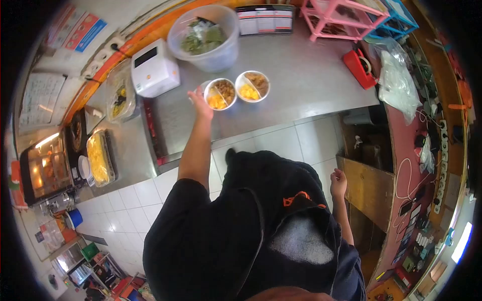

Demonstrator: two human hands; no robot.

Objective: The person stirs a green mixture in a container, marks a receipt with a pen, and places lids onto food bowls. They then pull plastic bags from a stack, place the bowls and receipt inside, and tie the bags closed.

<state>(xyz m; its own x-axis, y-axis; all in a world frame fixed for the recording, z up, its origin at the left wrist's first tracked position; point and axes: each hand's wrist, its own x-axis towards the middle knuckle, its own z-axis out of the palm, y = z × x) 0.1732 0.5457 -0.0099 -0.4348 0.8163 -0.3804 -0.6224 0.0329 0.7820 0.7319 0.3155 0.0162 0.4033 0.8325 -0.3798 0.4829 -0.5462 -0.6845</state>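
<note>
On the steel counter, two round white bowls stand side by side. The left bowl [220, 94] and the right bowl [252, 86] are each divided, with yellow pieces on one side and brown food on the other. My left hand [201, 104] is at the left side of the left bowl, fingers apart, beside a clear rim; whether it touches is hard to tell. My right hand [339, 181] hangs away from the counter over the floor side, its fingers curled; anything inside them is too small to make out.
Behind the bowls stand a clear tub [205, 40] with green leaves and a white printer [154, 68]. To the right are a red tape dispenser [360, 68], pink rack [341, 19] and plastic bags [396, 83]. A yellow-filled tray [101, 158] lies left.
</note>
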